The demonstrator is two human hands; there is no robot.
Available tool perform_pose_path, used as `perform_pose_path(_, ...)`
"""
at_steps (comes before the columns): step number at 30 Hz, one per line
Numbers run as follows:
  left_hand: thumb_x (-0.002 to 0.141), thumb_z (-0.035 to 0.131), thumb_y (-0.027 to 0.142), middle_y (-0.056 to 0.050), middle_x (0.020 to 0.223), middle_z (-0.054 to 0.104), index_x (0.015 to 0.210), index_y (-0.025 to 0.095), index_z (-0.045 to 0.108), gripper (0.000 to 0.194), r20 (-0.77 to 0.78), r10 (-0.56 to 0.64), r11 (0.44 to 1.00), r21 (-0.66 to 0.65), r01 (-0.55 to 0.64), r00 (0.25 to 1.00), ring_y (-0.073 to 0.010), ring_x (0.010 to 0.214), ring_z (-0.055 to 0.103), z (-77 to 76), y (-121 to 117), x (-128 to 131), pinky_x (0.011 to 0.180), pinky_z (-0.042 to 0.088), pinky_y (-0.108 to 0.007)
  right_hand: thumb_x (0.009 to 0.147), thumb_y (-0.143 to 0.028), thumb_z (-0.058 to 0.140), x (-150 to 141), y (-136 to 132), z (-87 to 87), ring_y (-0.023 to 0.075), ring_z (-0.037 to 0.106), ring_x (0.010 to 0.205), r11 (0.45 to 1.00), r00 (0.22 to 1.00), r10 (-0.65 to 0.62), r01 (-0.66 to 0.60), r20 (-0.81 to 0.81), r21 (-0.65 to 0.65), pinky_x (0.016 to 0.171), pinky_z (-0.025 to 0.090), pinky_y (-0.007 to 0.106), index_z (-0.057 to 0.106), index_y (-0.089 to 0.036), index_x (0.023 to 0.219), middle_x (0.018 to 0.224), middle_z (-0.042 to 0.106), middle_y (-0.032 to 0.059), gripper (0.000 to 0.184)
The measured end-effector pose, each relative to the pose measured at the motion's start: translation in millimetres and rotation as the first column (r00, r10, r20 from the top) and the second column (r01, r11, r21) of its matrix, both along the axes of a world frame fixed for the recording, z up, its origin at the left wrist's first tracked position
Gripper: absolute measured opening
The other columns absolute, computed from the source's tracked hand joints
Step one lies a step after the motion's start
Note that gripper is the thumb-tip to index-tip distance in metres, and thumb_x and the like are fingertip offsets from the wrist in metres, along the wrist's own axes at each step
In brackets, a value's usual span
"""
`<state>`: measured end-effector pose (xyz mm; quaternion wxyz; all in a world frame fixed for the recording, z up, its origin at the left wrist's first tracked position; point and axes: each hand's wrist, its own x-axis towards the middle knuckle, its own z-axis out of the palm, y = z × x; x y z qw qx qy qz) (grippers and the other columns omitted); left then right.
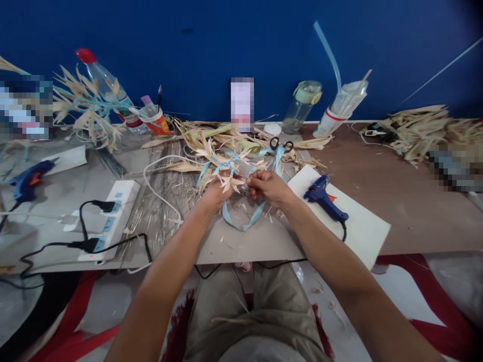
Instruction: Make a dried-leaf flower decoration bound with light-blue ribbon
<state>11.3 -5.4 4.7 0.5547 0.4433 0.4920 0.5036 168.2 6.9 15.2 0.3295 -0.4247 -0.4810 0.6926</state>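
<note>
My left hand [216,195] is closed around the stem of a dried-husk flower spray [229,182], whose pale pointed petals fan out over the fingers. Light blue tape wraps the spray's branches. Close by on the right, my right hand [267,185] pinches with thumb and forefinger at what looks like the light blue tape [243,227]; the exact grip is partly hidden. A loop of this tape hangs below both hands onto the table. Black-handled scissors [281,146] lie just beyond my right hand.
Blue glue guns lie at right [325,198] and far left. A power strip [113,216] with black cords and a bundle of thin wires [151,193] are at left. Husks [211,131], a phone [242,103], a bottle [301,108] and cups line the blue wall.
</note>
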Motion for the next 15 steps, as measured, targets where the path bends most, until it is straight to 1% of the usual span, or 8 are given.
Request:
perform_pose_path(2, 0.057, 0.076, 0.023, -0.001, 0.061, 0.06, 0.057, 0.018, 0.06, 0.017, -0.009, -0.054, 0.999, -0.006, 0.054, 0.999, -0.0155, 0.063, 0.055, 5.3, -1, 0, 0.061, 0.043, -0.029, 0.061, -0.031, 0.077, 2, 0, 2.3, 0.0087, 0.051, 0.042, 0.999, 0.998, 0.025, -0.027, -0.049, -0.041, 0.044, 0.043, 0.02, 0.055, -0.017, 0.066, 0.046, 0.058, -0.0026, 0.026)
perform_pose_path(4, 0.055, 0.077, 0.025, -0.001, 0.061, 0.059, 0.057, 0.017, 0.059, 0.02, 0.019, -0.081, 0.997, 0.005, 0.081, 0.997, -0.014, 0.063, 0.054, 10.3, -2, 0, 0.063, 0.043, -0.029, 0.06, -0.03, 0.078, 4, 0, 4.2, 0.0089, 0.054, 0.045, 0.996, 0.995, 0.053, -0.059, -0.08, -0.07, 0.047, 0.046, 0.02, 0.057, -0.016, 0.068, 0.049, 0.059, -0.0021, 0.027)
perform_pose_path(8, 0.049, 0.081, 0.029, 0.001, 0.058, 0.056, 0.055, 0.016, 0.055, 0.03, 0.064, -0.047, 0.999, -0.022, 0.049, 0.997, -0.0103, 0.057, 0.049, 13.2, -3, -1, 0.057, 0.041, -0.026, 0.058, -0.027, 0.081, 7, 1, 6.6, 0.0107, 0.059, 0.054, 0.988, 0.992, 0.093, -0.102, -0.083, -0.116, 0.054, 0.051, 0.023, 0.058, -0.015, 0.072, 0.056, 0.062, -0.0012, 0.028)
perform_pose_path(11, 0.046, 0.082, 0.029, 0.001, 0.056, 0.055, 0.054, 0.016, 0.055, 0.031, 0.038, -0.046, 0.998, -0.04, 0.047, 0.998, -0.0084, 0.053, 0.044, 12.4, -2, -1, 0.052, 0.035, -0.025, 0.056, -0.027, 0.083, 7, 1, 6.8, 0.0111, 0.061, 0.058, 0.988, 0.989, 0.063, -0.081, -0.133, -0.13, 0.058, 0.052, 0.024, 0.059, -0.016, 0.073, 0.061, 0.062, -0.0019, 0.031)
perform_pose_path(15, 0.047, 0.081, 0.032, 0.0, 0.053, 0.054, 0.052, 0.017, 0.056, 0.03, 0.012, -0.097, 0.994, -0.041, 0.097, 0.995, -0.0083, 0.05, 0.039, 13.5, -3, 1, 0.048, 0.028, -0.025, 0.056, -0.034, 0.083, 6, 2, 3.6, 0.0088, 0.057, 0.055, 0.995, 0.989, -0.017, 0.003, -0.144, -0.099, 0.055, 0.048, 0.021, 0.061, -0.016, 0.069, 0.06, 0.062, -0.0019, 0.032)
